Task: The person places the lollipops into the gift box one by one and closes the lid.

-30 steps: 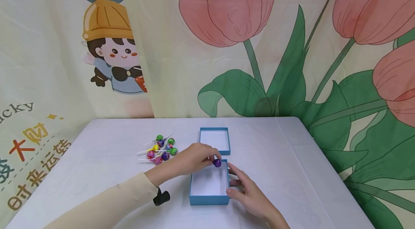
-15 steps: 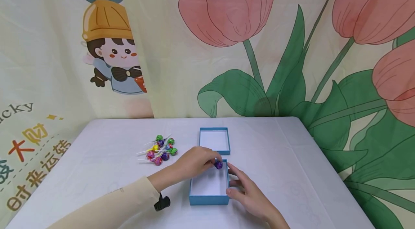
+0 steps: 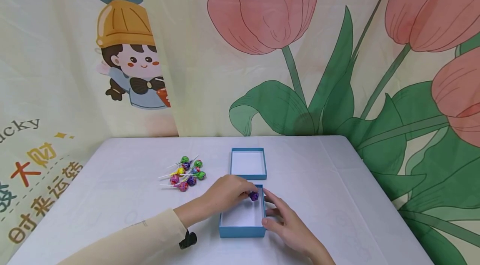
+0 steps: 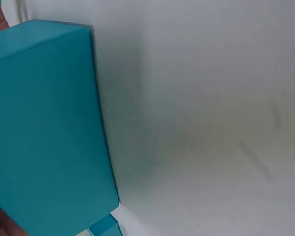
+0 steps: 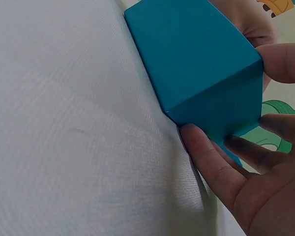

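My left hand (image 3: 228,192) reaches over the blue box (image 3: 241,231) and pinches a purple-wrapped lollipop (image 3: 254,196) near the box's far right corner. The lollipop's stick is hidden by the fingers. On the right side of the box rests my right hand (image 3: 286,224), its fingers spread along the wall and its thumb by the near corner. In the right wrist view the fingertips (image 5: 191,135) of that hand touch the teal wall (image 5: 216,108). Box wall (image 4: 49,128) fills much of the left wrist view; the lollipop is out of sight there.
Several lollipops (image 3: 183,186) with green, yellow, pink and purple wrappers lie in a pile left of the box. Behind the box lies a shallow blue lid (image 3: 247,162), white inside facing up. A white cloth covers the table (image 3: 330,181), and a printed curtain (image 3: 195,69) hangs behind.
My left hand has lowered slightly toward me and to the right, taking the purple lollipop down into the box's far right corner. The right hand and the box stay put.
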`<state>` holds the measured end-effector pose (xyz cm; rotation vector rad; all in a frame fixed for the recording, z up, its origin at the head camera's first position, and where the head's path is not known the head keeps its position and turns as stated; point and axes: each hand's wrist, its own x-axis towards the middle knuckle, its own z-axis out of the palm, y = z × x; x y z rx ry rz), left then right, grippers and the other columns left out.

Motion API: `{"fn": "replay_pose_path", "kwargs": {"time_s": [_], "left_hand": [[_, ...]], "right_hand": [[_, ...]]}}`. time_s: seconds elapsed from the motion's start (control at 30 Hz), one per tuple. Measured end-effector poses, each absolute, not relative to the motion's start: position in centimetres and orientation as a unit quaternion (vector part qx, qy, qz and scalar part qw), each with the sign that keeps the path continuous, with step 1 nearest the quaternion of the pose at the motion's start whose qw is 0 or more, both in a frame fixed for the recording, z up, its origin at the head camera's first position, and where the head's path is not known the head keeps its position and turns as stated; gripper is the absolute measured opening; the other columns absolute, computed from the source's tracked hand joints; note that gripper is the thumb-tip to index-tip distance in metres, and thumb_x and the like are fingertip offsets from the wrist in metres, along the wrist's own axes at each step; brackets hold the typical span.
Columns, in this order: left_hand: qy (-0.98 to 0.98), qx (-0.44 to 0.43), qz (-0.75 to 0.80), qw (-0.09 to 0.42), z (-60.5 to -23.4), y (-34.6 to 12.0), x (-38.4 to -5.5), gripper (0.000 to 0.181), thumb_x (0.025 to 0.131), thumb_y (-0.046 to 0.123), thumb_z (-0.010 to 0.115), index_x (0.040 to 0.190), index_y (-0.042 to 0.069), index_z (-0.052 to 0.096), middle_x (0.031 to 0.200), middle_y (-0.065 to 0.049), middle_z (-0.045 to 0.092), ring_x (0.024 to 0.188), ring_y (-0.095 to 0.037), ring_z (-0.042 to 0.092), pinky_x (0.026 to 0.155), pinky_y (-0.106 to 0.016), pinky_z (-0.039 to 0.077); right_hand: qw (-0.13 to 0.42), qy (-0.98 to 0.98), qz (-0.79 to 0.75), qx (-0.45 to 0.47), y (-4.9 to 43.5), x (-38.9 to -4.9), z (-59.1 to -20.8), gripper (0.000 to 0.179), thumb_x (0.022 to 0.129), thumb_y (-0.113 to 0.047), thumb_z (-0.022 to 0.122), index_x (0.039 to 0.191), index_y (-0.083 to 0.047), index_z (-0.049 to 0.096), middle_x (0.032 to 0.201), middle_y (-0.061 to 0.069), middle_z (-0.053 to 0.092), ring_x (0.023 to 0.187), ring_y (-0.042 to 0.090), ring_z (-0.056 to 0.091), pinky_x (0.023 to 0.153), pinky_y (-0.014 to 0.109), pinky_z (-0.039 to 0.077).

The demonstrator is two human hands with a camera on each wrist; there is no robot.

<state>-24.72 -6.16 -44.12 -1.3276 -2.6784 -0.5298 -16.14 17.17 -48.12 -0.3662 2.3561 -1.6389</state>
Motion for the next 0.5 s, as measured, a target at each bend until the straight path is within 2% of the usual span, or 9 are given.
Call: {"fn": "replay_pose_path", "kwargs": {"time_s": [0.5], "left_hand": [[-0.876, -0.447, -0.154, 0.094, -45.5, -5.9, -24.6, 0.024, 0.093, 0.005, 0.080, 0.114, 0.017, 0.082, 0.101, 0.004, 0.081, 0.091, -0.009, 0.076, 0.080, -0.025, 0.062]], "right_hand": [[0.127, 0.806, -0.566, -0.121, 17.1, -16.2, -48.5, 0.075, 0.104, -0.029, 0.069, 0.169, -0.026, 0.030, 0.166, 0.020, 0.039, 0.136, 0.036, 0.058, 0.110, 0.063, 0.048]]}}
